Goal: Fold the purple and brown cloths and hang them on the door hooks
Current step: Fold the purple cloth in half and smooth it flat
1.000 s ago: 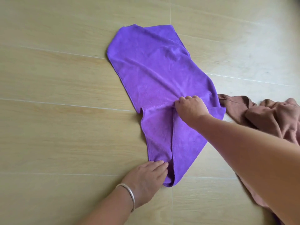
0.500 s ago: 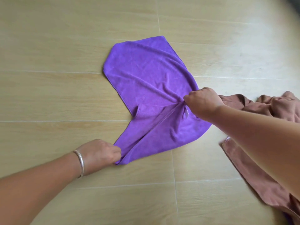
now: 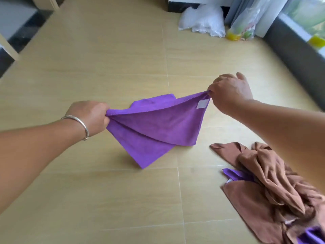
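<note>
Over tan floor (image 3: 88, 199), both hands' grips, left (image 3: 89, 117) and right (image 3: 228, 93), hold purple cloth (image 3: 154, 131) stretched, creased

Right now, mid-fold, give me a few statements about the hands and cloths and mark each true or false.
1. Both hands grip the purple cloth. True: the left hand and the right hand each pinch an end of its top edge.
2. The purple cloth lies flat on the floor. False: its top edge is lifted and stretched between the hands, and the rest hangs down.
3. A white label shows near the right hand. True.
4. The brown cloths are neatly folded. False: they lie crumpled in a heap on the floor.
5. The bracelet is on the right wrist. False: it is on the left wrist.
</note>
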A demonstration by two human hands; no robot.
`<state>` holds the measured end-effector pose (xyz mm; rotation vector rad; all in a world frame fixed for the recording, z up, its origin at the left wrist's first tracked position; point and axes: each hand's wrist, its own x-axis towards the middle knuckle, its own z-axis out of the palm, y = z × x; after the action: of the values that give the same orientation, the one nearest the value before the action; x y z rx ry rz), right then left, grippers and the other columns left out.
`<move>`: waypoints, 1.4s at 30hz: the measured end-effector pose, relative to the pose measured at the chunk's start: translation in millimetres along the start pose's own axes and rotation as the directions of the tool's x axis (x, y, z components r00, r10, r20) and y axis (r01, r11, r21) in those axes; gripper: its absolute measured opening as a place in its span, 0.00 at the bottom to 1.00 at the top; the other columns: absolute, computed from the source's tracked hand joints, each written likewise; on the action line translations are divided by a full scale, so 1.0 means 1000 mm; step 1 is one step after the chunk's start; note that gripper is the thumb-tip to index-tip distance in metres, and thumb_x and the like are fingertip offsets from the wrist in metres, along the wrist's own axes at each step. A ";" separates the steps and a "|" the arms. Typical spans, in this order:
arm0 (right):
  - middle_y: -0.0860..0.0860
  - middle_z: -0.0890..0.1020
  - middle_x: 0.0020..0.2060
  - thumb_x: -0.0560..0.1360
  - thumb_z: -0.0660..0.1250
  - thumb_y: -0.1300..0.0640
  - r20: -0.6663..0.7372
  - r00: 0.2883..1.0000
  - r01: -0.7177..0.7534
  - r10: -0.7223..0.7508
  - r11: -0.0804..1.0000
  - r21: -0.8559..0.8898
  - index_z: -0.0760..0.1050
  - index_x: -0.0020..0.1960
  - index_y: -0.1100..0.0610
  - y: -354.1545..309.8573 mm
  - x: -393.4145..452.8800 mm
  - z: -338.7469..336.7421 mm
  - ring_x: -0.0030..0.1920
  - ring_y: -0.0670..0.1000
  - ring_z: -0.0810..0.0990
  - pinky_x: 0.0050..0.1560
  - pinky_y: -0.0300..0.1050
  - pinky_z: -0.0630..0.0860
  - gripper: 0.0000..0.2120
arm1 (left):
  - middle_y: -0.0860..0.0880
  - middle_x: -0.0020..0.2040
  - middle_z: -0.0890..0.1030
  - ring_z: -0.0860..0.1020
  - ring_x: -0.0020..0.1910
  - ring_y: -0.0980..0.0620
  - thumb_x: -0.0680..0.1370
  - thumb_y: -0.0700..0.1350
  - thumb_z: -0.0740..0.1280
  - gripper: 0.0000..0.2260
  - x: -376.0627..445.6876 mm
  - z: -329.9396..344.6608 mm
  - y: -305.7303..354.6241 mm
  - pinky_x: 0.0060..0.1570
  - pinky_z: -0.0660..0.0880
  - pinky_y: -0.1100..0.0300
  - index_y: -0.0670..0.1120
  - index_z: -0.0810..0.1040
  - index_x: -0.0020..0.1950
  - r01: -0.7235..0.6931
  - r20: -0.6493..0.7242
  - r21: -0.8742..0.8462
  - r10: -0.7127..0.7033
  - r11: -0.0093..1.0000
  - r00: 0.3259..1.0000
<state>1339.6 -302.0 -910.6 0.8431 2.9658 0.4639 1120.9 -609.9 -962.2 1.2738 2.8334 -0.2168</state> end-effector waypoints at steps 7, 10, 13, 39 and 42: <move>0.51 0.82 0.51 0.80 0.57 0.50 -0.133 0.986 -0.094 0.104 0.992 0.080 0.82 0.49 0.49 0.061 0.034 -0.230 0.58 0.55 0.74 0.64 0.55 0.65 0.15 | 0.48 0.30 0.76 0.73 0.31 0.45 0.72 0.47 0.63 0.08 0.013 -0.245 -0.048 0.30 0.64 0.60 0.47 0.74 0.33 0.176 -0.169 -0.155 -0.201 0.972 0.965; 0.51 0.82 0.47 0.79 0.58 0.51 -0.151 0.981 -0.098 0.119 0.986 0.138 0.82 0.44 0.49 0.075 0.033 -0.324 0.56 0.56 0.75 0.62 0.55 0.66 0.14 | 0.49 0.29 0.76 0.74 0.31 0.46 0.72 0.48 0.63 0.09 -0.005 -0.344 -0.074 0.30 0.65 0.61 0.49 0.75 0.32 0.203 -0.197 -0.150 -0.231 0.968 0.953; 0.49 0.82 0.47 0.79 0.58 0.52 -0.156 0.982 -0.081 0.110 0.980 0.183 0.81 0.42 0.49 0.083 0.020 -0.395 0.56 0.54 0.75 0.63 0.55 0.65 0.14 | 0.50 0.29 0.76 0.74 0.31 0.47 0.72 0.49 0.62 0.10 -0.032 -0.420 -0.099 0.30 0.67 0.61 0.49 0.76 0.32 0.217 -0.199 -0.149 -0.244 0.965 0.949; 0.43 0.74 0.66 0.80 0.56 0.51 0.686 0.708 -0.047 -0.165 0.959 0.279 0.77 0.61 0.43 -0.071 -0.388 -0.188 0.75 0.49 0.58 0.73 0.55 0.52 0.14 | 0.51 0.67 0.71 0.69 0.67 0.49 0.81 0.47 0.55 0.15 -0.423 -0.154 -0.019 0.58 0.73 0.54 0.54 0.74 0.65 0.071 0.692 -0.050 -0.016 0.996 0.722; 0.43 0.74 0.65 0.81 0.55 0.50 0.718 0.678 -0.083 -0.157 0.954 0.287 0.77 0.62 0.43 -0.077 -0.408 -0.172 0.74 0.49 0.59 0.73 0.54 0.52 0.15 | 0.51 0.61 0.74 0.73 0.61 0.48 0.80 0.46 0.56 0.13 -0.437 -0.136 -0.012 0.52 0.74 0.55 0.53 0.76 0.60 0.114 0.731 -0.073 -0.025 0.991 0.682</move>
<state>1630.5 -622.8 -792.1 0.7398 2.2818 -0.3010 1406.4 -923.4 -790.6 0.7905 2.1481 -0.4451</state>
